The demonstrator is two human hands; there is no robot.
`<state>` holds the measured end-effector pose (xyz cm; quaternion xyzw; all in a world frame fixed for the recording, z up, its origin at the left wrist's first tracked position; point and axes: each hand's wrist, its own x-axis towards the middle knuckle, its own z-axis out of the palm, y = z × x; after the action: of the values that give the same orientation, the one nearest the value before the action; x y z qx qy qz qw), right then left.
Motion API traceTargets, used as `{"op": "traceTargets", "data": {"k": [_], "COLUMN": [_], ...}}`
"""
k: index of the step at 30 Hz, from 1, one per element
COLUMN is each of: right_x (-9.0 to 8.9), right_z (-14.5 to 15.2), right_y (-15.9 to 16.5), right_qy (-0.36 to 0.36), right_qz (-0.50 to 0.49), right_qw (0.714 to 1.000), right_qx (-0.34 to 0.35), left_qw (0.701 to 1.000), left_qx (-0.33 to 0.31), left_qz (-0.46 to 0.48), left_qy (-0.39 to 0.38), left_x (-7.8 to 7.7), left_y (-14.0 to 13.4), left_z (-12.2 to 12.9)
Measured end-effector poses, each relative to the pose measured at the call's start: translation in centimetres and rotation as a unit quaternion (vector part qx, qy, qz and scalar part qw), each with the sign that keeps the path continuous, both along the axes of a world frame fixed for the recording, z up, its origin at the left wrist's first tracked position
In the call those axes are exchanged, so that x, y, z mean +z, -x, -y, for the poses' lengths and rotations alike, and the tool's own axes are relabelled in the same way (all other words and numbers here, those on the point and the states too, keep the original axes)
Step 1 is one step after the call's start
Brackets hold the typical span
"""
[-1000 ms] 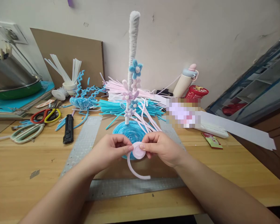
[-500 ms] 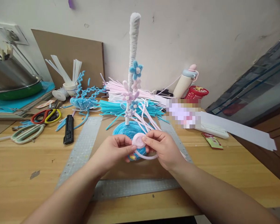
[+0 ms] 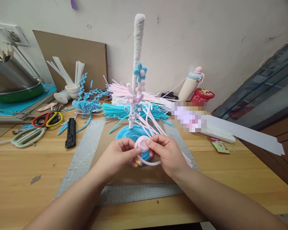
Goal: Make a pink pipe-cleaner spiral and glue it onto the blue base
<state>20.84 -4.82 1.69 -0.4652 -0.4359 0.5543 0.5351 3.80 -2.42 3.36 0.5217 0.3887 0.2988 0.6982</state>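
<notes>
Between my hands is a pale pink pipe cleaner [image 3: 141,142] wound into a flat spiral disc, its loose end curving below. My left hand [image 3: 123,151] pinches the disc's left edge between thumb and fingers. On the opposite side my right hand [image 3: 166,153] presses its thumb on the face of the coil, fingers behind it. Just beyond them lies a round blue coiled base [image 3: 124,130]. From it rises a white wrapped post [image 3: 138,41] bearing a blue flower [image 3: 140,72] and several pink and blue fuzzy flowers.
Turquoise pipe cleaners [image 3: 134,111] and pink pipe cleaners [image 3: 120,89] lie behind the post. Left are scissors [image 3: 47,119], a black cutter [image 3: 70,133] and a wavy blue piece [image 3: 86,103]. A bottle [image 3: 189,86] and red cup [image 3: 202,95] stand right. A grey cutting mat [image 3: 139,194] lies beneath.
The pink coil has shifted very slightly left, and its loose end has drawn in a little. My left fingers have moved slightly beneath it; both hands keep their hold.
</notes>
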Motion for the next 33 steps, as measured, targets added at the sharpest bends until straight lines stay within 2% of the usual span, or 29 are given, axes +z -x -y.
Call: {"op": "traceTargets", "data": {"k": [5, 11, 18, 22, 27, 33], "right_x": [-0.06, 0.42, 0.34, 0.38, 0.07, 0.64], "right_z": [-0.04, -0.17, -0.17, -0.14, -0.04, -0.03], "right_y": [0.11, -0.22, -0.22, -0.09, -0.05, -0.11], "right_qy": [-0.004, 0.002, 0.013, 0.018, 0.009, -0.01], "right_qz": [0.011, 0.027, 0.002, -0.007, 0.027, 0.088], "right_qw": [1.0, 0.999, 0.997, 0.997, 0.997, 0.993], "right_qx": [0.001, 0.044, 0.071, 0.075, 0.067, 0.083], "left_qw": [0.999, 0.999, 1.0, 1.0, 0.993, 0.997], "left_qx": [0.019, 0.043, 0.005, 0.001, 0.033, 0.025], "left_qz": [-0.002, 0.027, 0.002, -0.003, -0.043, -0.048], "left_qy": [-0.03, -0.003, 0.016, -0.026, -0.101, -0.062], "left_x": [0.09, 0.32, 0.23, 0.2, 0.02, 0.4], "left_y": [-0.32, -0.08, 0.47, 0.34, 0.1, 0.08], "left_z": [0.18, -0.11, -0.37, -0.26, 0.0, -0.16]}}
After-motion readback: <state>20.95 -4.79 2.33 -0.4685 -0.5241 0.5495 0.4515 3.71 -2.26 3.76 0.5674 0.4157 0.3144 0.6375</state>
